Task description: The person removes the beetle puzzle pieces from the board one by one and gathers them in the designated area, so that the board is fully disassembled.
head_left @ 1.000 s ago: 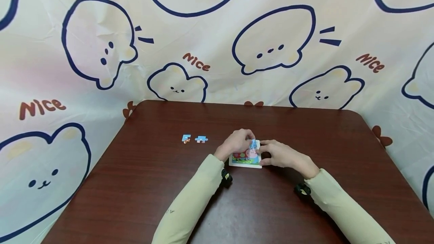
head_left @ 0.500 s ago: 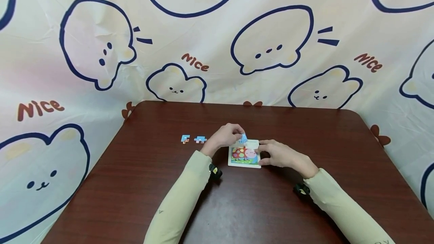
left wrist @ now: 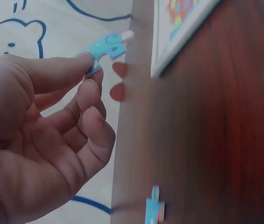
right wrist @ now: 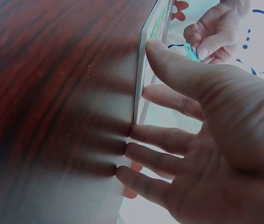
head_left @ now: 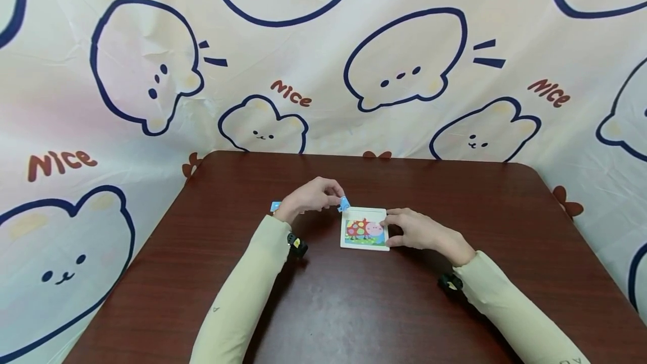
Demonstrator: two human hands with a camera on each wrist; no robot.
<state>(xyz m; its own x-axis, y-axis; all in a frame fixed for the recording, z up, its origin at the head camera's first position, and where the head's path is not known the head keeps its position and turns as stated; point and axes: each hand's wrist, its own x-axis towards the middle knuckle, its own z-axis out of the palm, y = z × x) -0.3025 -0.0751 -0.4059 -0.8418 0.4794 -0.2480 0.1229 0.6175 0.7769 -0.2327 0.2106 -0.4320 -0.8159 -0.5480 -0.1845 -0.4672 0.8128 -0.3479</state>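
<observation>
My left hand (head_left: 309, 195) pinches a blue jigsaw piece (left wrist: 105, 45) between thumb and forefinger, above the table near the puzzle tray's far left corner. The white-rimmed puzzle tray (head_left: 365, 212) lies flat, with a picture of a pink pig face and a spotted red shape in its lower part. Its upper strip shows bare white. My right hand (head_left: 422, 232) rests at the tray's right side, thumb and forefinger touching the rim, the other fingers extended on the table. A loose blue piece (head_left: 275, 205) lies left, partly behind my left hand.
The dark brown table (head_left: 364, 308) reaches to a pale cloth backdrop (head_left: 323, 55) printed with blue cartoon outlines. In the left wrist view a blue loose piece (left wrist: 153, 212) lies on the table below the left hand.
The left hand has lifted the blue piece off the tray's upper part and carried it left, past the far left corner. The right hand and the tray have stayed in place.
</observation>
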